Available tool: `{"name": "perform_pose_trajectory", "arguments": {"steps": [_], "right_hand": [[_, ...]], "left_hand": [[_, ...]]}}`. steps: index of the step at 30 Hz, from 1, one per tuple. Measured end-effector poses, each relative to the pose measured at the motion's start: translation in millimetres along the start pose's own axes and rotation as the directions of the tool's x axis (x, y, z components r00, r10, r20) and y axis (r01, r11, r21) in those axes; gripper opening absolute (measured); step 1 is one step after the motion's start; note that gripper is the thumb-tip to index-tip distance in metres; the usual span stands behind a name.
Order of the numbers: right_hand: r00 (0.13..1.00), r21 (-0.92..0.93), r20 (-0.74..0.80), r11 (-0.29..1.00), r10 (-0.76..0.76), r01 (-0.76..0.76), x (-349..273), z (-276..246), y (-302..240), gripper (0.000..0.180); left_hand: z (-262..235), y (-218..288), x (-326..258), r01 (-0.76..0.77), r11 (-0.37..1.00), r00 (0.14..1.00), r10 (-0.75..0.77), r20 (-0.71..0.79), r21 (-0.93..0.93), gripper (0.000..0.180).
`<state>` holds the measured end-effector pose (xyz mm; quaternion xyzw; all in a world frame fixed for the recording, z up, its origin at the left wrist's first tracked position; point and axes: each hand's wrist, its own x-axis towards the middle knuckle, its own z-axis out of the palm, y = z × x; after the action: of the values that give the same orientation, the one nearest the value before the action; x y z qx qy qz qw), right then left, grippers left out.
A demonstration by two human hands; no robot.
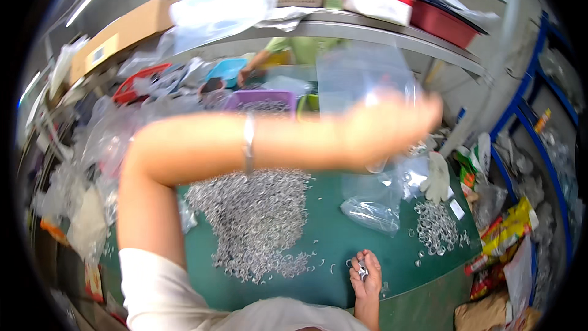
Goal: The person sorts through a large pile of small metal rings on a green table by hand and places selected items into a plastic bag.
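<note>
My left arm is raised and bent across the middle of the view. At its end my left hand [392, 129] is smeared by motion, in front of a clear plastic sheet or bag [349, 67]; its fingers cannot be made out. Near the table's front edge my right hand [365, 274] is closed around a few shiny metal rings [362, 270]. A broad heap of small grey metal rings [251, 220] spreads over the green table [324, 208], partly hidden behind my left forearm. To the right lies a smaller pile of larger rings [436, 227].
Clear plastic bags [373, 205] and a white glove [435, 178] lie right of centre. Behind my arm stand a purple basket [263, 95] and a blue basket [226, 70]. Across the table a co-worker's hand [248, 73] reaches in. Blue shelving [539, 122] edges the right.
</note>
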<state>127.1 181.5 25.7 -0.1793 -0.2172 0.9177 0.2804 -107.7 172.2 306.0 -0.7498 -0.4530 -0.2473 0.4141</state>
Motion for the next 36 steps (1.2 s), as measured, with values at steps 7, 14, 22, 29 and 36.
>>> {"name": "perform_pose_trajectory", "arguments": {"steps": [7,14,22,29,36], "right_hand": [[0.982,-0.231,0.142,0.969,0.123,-0.089,-8.9,34.4,10.9,0.022],[0.946,-0.233,0.078,0.928,0.315,-0.290,-8.1,20.5,19.9,0.016],[0.999,-0.545,0.023,0.838,-0.029,0.037,-8.3,31.4,14.3,0.008],[0.865,-0.943,0.242,0.103,-0.440,0.316,9.0,15.2,-2.4,0.006],[0.987,-0.841,0.074,0.523,-0.141,0.138,-7.7,38.9,-6.7,0.006]], "left_hand": [[30.2,166.1,-151.2,0.386,0.836,0.825,-0.124,0.551,-0.390,0.048],[18.7,201.5,-164.5,0.740,0.557,0.621,-0.351,0.701,-0.377,0.066],[4.1,207.9,-172.2,0.850,0.455,0.518,-0.633,0.575,-0.265,0.059],[-8.6,188.3,-163.0,0.858,0.454,0.511,-0.802,0.311,-0.239,0.037],[6.5,203.9,-176.7,0.892,0.446,0.438,-0.818,0.373,-0.070,0.022]]}}
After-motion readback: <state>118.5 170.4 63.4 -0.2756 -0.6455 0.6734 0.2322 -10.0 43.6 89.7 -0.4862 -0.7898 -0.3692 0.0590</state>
